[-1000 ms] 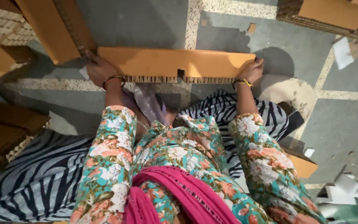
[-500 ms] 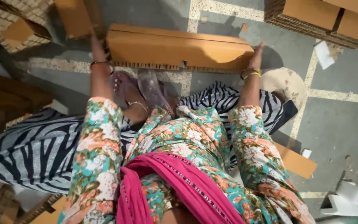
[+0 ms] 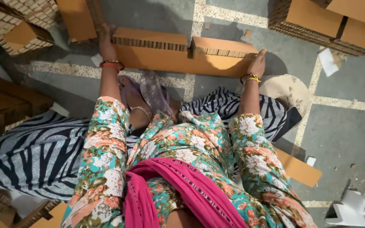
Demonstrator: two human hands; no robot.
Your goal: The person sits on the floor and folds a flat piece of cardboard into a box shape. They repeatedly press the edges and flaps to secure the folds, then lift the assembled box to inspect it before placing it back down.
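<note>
- The long cardboard honeycomb strip (image 3: 182, 52) stands on its edge on the grey floor (image 3: 343, 122), straight ahead of the seated person, running left to right.
- Its top edge shows the open honeycomb cells, and a notch near the middle splits that edge into two stretches.
- The left hand (image 3: 105, 36) presses against the strip's left end, fingers closed around the top corner; a red and gold bangle sits on that wrist.
- The right hand (image 3: 257, 63) grips the strip's right end, fingers wrapped over the end face and clamped on the cardboard; a yellow bangle sits on that wrist.
- Both arms stretch forward, well apart, each in a floral sleeve.
- A bare foot (image 3: 134, 99) with an anklet rests just beside a worn sandal (image 3: 153, 93), between the arms and just short of the strip.
- A zebra-striped cloth (image 3: 34, 152) lies under the person and spreads out to the left and right.
- A pink scarf (image 3: 178, 190) drapes across the lap.
- Stacks of cardboard honeycomb pieces (image 3: 330, 21) stand at the upper right, and more pieces (image 3: 17, 21) lie at the upper left.
- A flat cardboard piece (image 3: 298, 169) lies on the floor near the right knee.
- White paper scraps (image 3: 351, 209) lie at the lower right.
</note>
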